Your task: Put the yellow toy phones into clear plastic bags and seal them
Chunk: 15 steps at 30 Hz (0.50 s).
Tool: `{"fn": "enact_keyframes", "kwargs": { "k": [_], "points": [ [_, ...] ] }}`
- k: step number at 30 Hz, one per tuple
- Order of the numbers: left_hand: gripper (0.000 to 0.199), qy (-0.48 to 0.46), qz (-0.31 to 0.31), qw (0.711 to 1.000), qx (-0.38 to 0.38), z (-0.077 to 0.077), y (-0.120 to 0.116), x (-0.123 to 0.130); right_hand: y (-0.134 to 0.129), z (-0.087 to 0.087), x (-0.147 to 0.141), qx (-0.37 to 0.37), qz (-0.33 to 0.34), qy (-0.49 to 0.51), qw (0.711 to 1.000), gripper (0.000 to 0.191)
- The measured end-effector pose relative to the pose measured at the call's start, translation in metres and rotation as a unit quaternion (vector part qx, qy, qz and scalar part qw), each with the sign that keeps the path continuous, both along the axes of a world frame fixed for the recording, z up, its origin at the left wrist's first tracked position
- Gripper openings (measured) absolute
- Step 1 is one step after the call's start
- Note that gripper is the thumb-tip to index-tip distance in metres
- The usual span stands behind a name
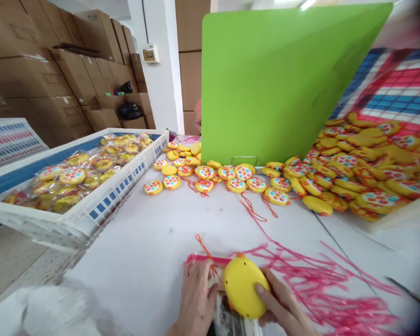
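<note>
While the right hand (283,303) cups a yellow toy disc (245,293) at six o'clock on the white desk (154,242), its fingers wrapped around the disc's right edge and its plain back turned up, the left hand (196,298) lies flat just beside it at about seven o'clock, fingers pressing down on a clear bag with a pink strip (206,258) along its top, not clenched on anything. An orange cord (203,245) trails up from the disc over that strip. By my reading, the step in hand is bagging: the disc sits at the bag's mouth, partly over it, and the next move calls for the left fingers to hold the opening apart so the disc can slide in without snagging the cord. A sheaf of pink-edged bags (318,280) fans out toward four o'clock. Loose discs (353,172) heap up at two o'clock before a green board (273,79), and a white crate (91,205) of bagged ones stands at ten o'clock.
</note>
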<state>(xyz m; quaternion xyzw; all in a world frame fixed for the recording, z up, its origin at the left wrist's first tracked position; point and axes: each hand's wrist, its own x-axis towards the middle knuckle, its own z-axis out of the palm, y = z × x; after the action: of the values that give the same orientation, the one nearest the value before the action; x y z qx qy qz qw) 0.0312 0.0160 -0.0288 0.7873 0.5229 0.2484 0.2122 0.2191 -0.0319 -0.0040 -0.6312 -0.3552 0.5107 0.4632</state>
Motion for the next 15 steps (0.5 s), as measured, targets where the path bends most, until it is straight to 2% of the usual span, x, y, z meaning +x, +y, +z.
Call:
{"fn": "enact_keyframes", "kwargs": {
  "k": [2,5,8,11,15],
  "points": [
    [0.036,-0.019,-0.036,0.999,0.009,0.001,0.001,-0.003,-0.006,0.005,0.004,-0.018,0.023,0.02,0.999,0.053],
    [0.024,-0.022,-0.087,0.995,0.045,0.0,0.002,-0.003,-0.004,0.015,-0.001,-0.024,0.059,0.105,0.992,0.05],
    [0.026,-0.005,-0.084,0.991,0.104,-0.001,0.002,-0.002,0.012,0.025,-0.014,0.014,0.064,0.122,0.99,0.052],
    [0.03,0.023,-0.082,0.98,0.18,0.001,0.001,-0.003,0.03,0.026,-0.024,0.066,0.11,-0.022,0.992,0.05],
    [0.029,0.015,-0.11,0.965,0.239,0.01,-0.001,-0.006,0.038,0.016,-0.019,0.105,0.182,-0.241,0.947,0.049]
  ]
}}
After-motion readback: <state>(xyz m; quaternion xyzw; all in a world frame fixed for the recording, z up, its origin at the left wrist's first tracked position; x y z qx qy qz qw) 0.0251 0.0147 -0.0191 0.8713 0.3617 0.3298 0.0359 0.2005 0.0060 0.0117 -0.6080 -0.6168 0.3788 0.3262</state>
